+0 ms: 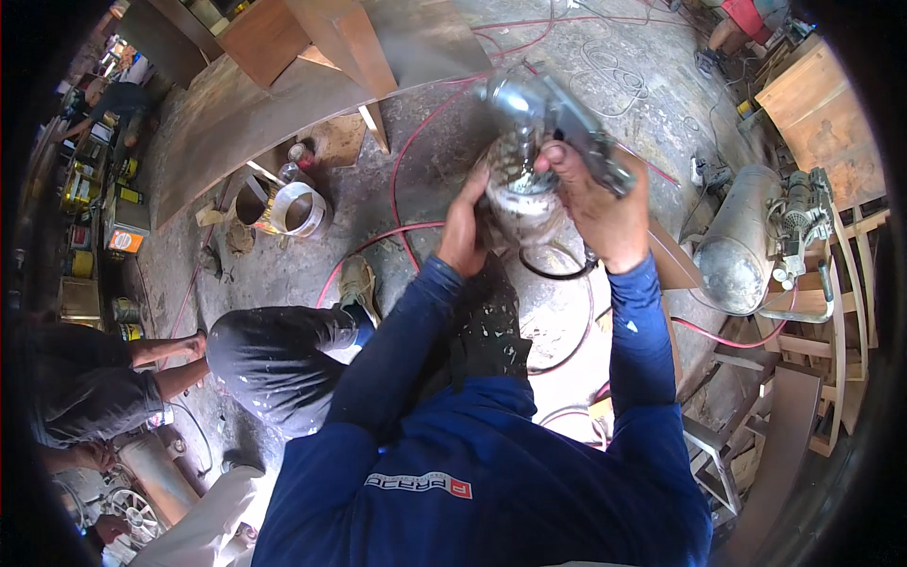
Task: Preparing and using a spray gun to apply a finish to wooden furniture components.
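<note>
Silvery and dark metal, the spray gun (583,128) with its round, paint-smeared cup (526,210) is held out before the person, above the stained grey concrete floor (444,165). The left hand (465,222) curls against the cup's side, apparently to steady it, while the right hand (607,213) clasps the other side, thumb laid near the gun's neck, probably bracing both parts together, though blur hides where its fingers press.

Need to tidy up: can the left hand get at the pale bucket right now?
Probably not: the left hand is on the blurred spray gun, and the pale bucket stands off leftward on the floor.
</note>
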{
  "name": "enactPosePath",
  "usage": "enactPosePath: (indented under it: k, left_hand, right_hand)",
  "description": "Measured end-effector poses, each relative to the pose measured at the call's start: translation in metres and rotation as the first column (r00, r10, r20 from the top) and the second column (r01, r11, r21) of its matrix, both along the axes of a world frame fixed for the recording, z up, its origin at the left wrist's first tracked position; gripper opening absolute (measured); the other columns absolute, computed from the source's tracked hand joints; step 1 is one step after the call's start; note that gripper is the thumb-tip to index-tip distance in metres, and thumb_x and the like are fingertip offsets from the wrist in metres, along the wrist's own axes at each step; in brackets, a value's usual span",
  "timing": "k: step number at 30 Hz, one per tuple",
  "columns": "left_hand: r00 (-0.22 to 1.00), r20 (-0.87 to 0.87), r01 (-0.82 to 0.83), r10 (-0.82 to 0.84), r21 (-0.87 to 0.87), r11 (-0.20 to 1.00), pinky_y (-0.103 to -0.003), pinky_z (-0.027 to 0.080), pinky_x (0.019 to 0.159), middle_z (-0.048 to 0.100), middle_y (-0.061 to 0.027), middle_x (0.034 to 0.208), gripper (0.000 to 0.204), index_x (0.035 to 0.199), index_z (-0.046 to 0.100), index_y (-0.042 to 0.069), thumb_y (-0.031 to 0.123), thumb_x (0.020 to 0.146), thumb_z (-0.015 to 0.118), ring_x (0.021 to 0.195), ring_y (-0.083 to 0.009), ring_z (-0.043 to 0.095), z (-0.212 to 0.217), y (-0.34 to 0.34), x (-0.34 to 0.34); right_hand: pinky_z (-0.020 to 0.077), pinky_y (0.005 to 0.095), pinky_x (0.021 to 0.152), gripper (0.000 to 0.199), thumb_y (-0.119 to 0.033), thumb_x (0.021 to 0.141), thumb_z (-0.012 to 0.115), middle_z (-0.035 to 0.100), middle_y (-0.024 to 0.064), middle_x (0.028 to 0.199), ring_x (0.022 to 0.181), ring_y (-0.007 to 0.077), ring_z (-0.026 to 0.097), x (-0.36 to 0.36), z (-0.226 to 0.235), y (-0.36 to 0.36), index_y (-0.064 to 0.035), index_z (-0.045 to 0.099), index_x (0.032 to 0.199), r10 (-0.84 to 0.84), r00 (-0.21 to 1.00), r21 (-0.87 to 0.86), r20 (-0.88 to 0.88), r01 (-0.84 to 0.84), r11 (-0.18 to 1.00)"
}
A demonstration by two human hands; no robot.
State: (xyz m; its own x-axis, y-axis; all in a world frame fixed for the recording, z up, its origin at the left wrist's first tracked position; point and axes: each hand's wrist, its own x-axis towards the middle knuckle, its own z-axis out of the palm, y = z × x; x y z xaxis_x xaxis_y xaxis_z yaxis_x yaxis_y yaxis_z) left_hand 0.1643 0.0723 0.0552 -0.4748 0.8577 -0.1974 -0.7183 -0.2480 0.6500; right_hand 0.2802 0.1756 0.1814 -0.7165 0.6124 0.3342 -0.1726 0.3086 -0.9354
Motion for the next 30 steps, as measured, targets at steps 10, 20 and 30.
enactPosePath:
  k: [10,20,30]
  left_hand:
    - [0.957,0.247,0.164,-0.151,-0.031,0.986,-0.051,0.054,0.093,0.063,-0.0076,0.131,0.056,0.140,0.052,0.014,0.052,0.100,0.043,0.116,-0.0278,0.064,-0.050,-0.009,0.030]
    - [0.997,-0.065,0.046,-0.050,-0.057,0.997,-0.047,0.054,0.092,0.062,-0.0075,0.129,0.053,0.141,0.050,0.015,0.048,0.102,0.041,0.115,-0.0266,0.063,0.039,-0.022,0.000]
    - [0.991,-0.057,-0.122,0.117,-0.082,0.989,-0.052,0.046,0.103,0.057,-0.0088,0.137,0.053,0.147,0.047,0.018,0.046,0.102,0.045,0.127,-0.0285,0.054,0.039,-0.052,-0.032]
  right_hand:
    - [0.0496,0.0329,0.063,0.038,-0.032,0.087,0.080,0.068,0.0157,0.071,0.064,0.0166,0.062,0.011,-0.033,-0.018,0.0044,0.071,0.090,-0.147,0.977,0.324,0.157,0.090,0.942]
    - [0.0523,0.0307,0.065,0.027,-0.016,0.087,0.079,0.073,0.0138,0.085,0.073,0.0171,0.069,0.023,0.024,-0.031,0.0020,0.072,0.106,-0.039,0.995,0.327,-0.095,0.068,0.942]
    - [0.0519,0.0267,0.067,0.030,-0.017,0.087,0.080,0.073,0.0102,0.085,0.074,0.0124,0.066,-0.027,0.012,-0.069,0.0028,0.072,0.107,-0.021,0.989,0.369,-0.148,0.075,0.926]
